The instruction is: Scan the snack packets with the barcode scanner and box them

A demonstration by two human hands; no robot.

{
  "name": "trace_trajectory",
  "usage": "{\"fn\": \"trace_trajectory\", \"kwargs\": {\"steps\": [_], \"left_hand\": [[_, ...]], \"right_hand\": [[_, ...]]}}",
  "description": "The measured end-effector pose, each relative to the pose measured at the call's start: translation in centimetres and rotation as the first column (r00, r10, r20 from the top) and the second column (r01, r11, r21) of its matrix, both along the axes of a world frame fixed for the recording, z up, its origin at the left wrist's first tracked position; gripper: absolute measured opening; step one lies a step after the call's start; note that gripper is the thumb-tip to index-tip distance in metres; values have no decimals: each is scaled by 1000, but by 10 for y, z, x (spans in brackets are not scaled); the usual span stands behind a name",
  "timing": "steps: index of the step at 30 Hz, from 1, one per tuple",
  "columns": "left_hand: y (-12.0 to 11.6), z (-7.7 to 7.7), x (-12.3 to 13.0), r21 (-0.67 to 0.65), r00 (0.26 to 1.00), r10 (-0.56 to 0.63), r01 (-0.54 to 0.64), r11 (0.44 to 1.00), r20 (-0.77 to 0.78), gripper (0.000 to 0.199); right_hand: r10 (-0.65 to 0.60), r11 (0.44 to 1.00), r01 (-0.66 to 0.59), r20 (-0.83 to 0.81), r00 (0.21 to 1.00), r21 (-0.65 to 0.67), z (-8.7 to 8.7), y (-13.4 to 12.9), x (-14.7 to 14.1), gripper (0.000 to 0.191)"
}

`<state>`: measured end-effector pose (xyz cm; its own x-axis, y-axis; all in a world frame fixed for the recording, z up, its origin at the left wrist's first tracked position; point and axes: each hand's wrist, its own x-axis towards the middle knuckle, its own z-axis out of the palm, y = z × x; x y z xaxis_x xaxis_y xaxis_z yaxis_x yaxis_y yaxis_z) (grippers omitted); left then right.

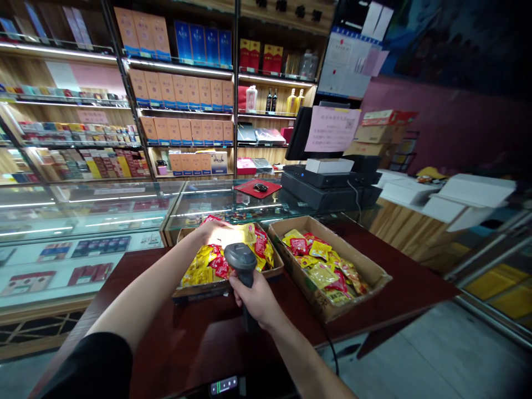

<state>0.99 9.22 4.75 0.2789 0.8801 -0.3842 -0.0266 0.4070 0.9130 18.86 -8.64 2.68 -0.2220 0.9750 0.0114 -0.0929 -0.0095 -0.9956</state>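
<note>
My right hand [258, 299] is wrapped round the handle of a black barcode scanner [241, 257], whose head points away from me. Bright light from it falls over my left hand [214, 230], which is at the back of the left cardboard box [228, 284]. Glare washes out the left fingers, and what they hold cannot be made out. Red and yellow snack packets [203, 275] fill that box. A second cardboard box [310, 285] with similar packets [322, 274] stands to the right of the scanner.
Both boxes rest on a dark red table [187, 332]. Behind are a glass counter [124, 208], a red mat [257, 188] with a small dark object, and a monitor [299, 133]. A black cable [333, 349] hangs at the table's front edge. A lit phone-like screen [224, 385] is at the bottom.
</note>
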Motion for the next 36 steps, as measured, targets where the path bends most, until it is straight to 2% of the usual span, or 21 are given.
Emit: {"fn": "trace_trajectory", "kwargs": {"steps": [2,8,10,13,15,18,21,24,27,29,33,36], "left_hand": [[-2,2,0,-22,1000,-9,9,1000,0,30],[-10,3,3,83,997,51,-47,995,-52,40],[-13,5,1,76,998,43,-39,996,-48,43],[-18,10,-4,54,999,4,-1,999,-48,51],[-22,12,-7,50,999,-14,16,999,-36,54],[-25,16,-9,54,999,-8,9,998,-35,54],[-27,19,-7,50,998,15,-13,999,-53,51],[-25,21,2,34,1000,14,-14,999,-14,46],[-18,23,24,10,997,-46,45,999,64,39],[-12,24,48,-17,990,-105,107,994,96,35],[2,24,119,-62,967,-208,219,974,144,31],[8,22,181,-77,929,-288,313,947,230,31]], "right_hand": [[0,1000,0,-6,1000,-3,1,-1,-1,31],[-11,1000,10,-28,1000,-25,9,12,8,34],[-89,995,88,5,996,56,16,28,15,32],[-237,951,216,76,968,221,27,60,27,24],[-254,954,241,53,966,178,34,83,32,26],[-183,983,183,-10,983,4,39,109,34,24],[-141,985,136,-40,989,-110,40,122,34,18],[-129,983,123,-38,991,-135,41,126,43,18],[-108,978,93,-73,991,-186,45,128,70,17],[-94,967,65,-109,990,-247,48,129,102,14],[-94,912,2,-203,975,-409,55,119,185,16],[-151,887,21,-247,957,-461,57,103,247,18]]}}
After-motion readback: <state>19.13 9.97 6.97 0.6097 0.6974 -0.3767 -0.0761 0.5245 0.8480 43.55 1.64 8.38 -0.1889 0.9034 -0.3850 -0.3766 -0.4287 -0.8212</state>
